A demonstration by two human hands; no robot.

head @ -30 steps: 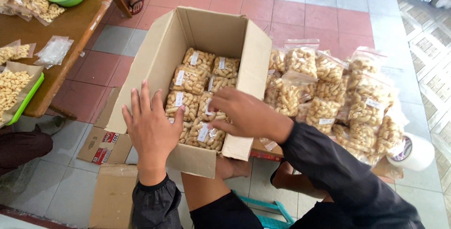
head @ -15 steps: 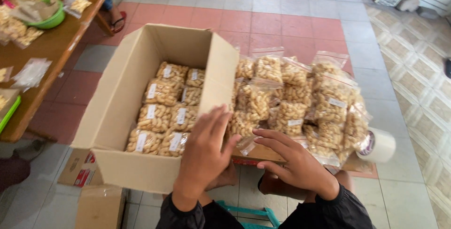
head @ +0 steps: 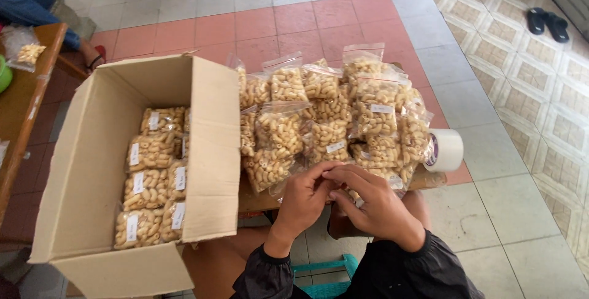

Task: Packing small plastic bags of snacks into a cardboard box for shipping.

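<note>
- Left hand (head: 304,198) and right hand (head: 374,204) met fingertip to fingertip at the near edge of the pile of snack bags (head: 331,121).
- Both hands curled, pinching the corner of a near bag; how firm the grip was, cannot tell.
- Pile lay just far of both hands, each equally near.
- Open cardboard box (head: 208,145), part filled, stood left.
- Tape roll (head: 443,150) right of pile.

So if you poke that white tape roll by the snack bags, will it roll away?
Probably. The tape roll is round and seems to stand on its edge at the end of the board, so a nudge could send it rolling off. It looks stiff and fairly light, with a hollow middle. The snack bags beside it might stop it on that side.
</note>
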